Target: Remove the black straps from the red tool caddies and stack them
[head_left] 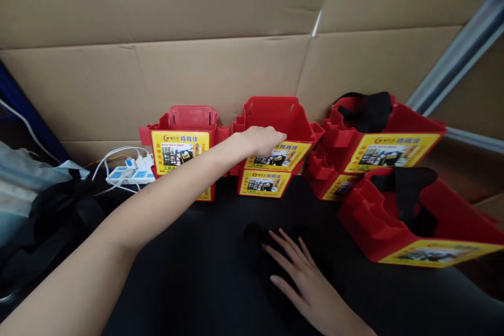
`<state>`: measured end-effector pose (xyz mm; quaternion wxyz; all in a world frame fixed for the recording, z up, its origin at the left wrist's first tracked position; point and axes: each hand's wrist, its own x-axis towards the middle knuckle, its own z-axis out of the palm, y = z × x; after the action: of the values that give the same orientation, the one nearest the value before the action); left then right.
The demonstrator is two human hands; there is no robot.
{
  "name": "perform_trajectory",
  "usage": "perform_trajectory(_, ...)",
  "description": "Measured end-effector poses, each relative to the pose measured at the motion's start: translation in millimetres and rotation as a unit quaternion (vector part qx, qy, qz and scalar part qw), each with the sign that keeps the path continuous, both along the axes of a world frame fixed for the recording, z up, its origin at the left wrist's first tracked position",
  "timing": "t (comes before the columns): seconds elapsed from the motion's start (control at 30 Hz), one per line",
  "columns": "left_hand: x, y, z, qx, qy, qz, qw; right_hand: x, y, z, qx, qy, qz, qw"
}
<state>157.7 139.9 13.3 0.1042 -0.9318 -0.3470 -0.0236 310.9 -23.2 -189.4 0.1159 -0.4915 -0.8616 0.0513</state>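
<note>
My left hand (264, 139) reaches across to the middle stack, its fingers closed over the front rim of the upper red plastic tool box (271, 115). That box has a yellow picture label and sits nested in a second tool box (263, 184). My right hand (301, 278) lies low over the black tabletop (189, 278) with its fingers spread. By its fingertips is a dark shape (254, 231), hard to make out against the black surface. To the right, a tool box with a black strap (378, 220) stands nearest to my right hand.
Another stack of tool boxes (192, 121) stands at left, and one with a black strap (366, 110) at back right. A white power strip (132, 174) with cables and black straps (59, 220) are on the left. Cardboard (220, 73) lines the back.
</note>
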Motion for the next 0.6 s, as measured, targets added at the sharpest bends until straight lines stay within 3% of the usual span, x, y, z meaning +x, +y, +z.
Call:
perform_trajectory(0.07,-5,-14,-7.1,0.036,-0.033,0.002,0.999,0,-1,0.1,0.044,-0.002,0.012,0.999)
perform_trajectory(0.13,-14,-38,-26.4,0.063,-0.088,-0.034,0.994,-1,-3,-0.8,0.095,-0.004,0.028,0.995)
perform_trajectory(0.2,-29,-68,-60.7,0.020,-0.145,-0.125,0.981,-4,-3,-2.7,0.148,0.002,0.047,0.988)
perform_trajectory(0.27,-46,-98,-105.8,-0.076,-0.194,-0.146,0.967,-12,0,-5.4,0.192,0.021,0.072,0.979)
perform_trajectory(0.37,-69,-132,-170.5,-0.210,-0.255,-0.071,0.941,-37,13,-8.8,0.197,0.078,0.116,0.970)
perform_trajectory(0.43,-80,-145,-197.9,-0.279,-0.326,-0.012,0.903,-61,24,-10.4,0.179,0.137,0.143,0.964)
perform_trajectory(0.5,-88,-153,-210.2,-0.317,-0.410,0.043,0.854,-86,33,-11.8,0.178,0.193,0.158,0.952)
perform_trajectory(0.6,-96,-162,-210.9,-0.338,-0.495,0.121,0.791,-118,40,-9.8,0.194,0.230,0.146,0.942)
